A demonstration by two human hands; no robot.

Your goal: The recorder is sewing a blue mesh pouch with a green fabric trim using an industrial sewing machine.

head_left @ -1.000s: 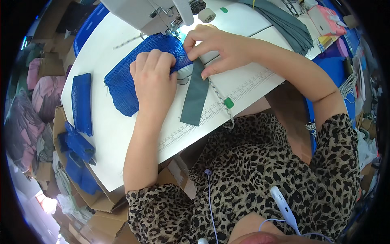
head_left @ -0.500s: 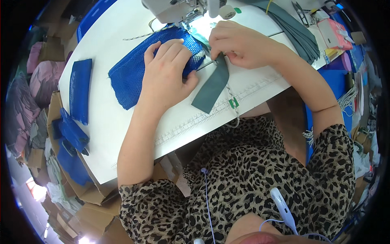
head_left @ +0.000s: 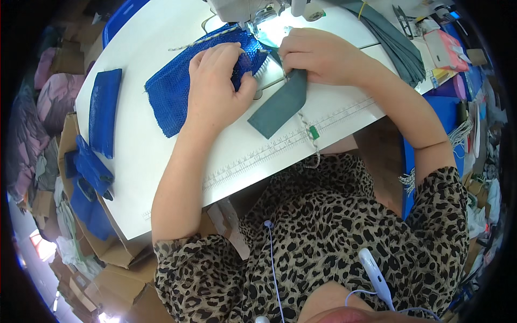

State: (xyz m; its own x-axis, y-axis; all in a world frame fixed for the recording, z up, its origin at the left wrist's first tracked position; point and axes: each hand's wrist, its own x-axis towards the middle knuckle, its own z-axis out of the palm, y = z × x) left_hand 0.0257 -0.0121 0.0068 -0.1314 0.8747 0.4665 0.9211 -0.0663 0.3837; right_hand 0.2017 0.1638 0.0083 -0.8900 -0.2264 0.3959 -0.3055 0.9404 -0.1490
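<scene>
Beneath the presser-foot area of a white sewing machine (head_left: 237, 9) lies a piece of blue mesh fabric (head_left: 168, 99). My left hand (head_left: 215, 89) is closed on the mesh's right part, fingers curled and thumb bent toward them. Close to the lit needle area, my right hand (head_left: 318, 56) pinches a grey-green fabric strip (head_left: 279, 110), whose free end hangs down-left across the table. The right fingertips are partly hidden. A patterned cord (head_left: 202, 41) runs along the mesh's far edge. Another length of cord (head_left: 309, 127), with a green piece on it, extends over the table's front edge.
A folded blue mesh piece (head_left: 105, 113) rests at the table's left. More blue pieces (head_left: 91, 172) hang over a cardboard box (head_left: 116, 252). A bundle of grey-green strips (head_left: 396, 48), thread snips (head_left: 402, 21) and a pink box (head_left: 446, 49) occupy the far right.
The grey-green strip's free end has shifted slightly left and up. My left fingers have curled more, with the thumb raised. My right hand remains near the needle.
</scene>
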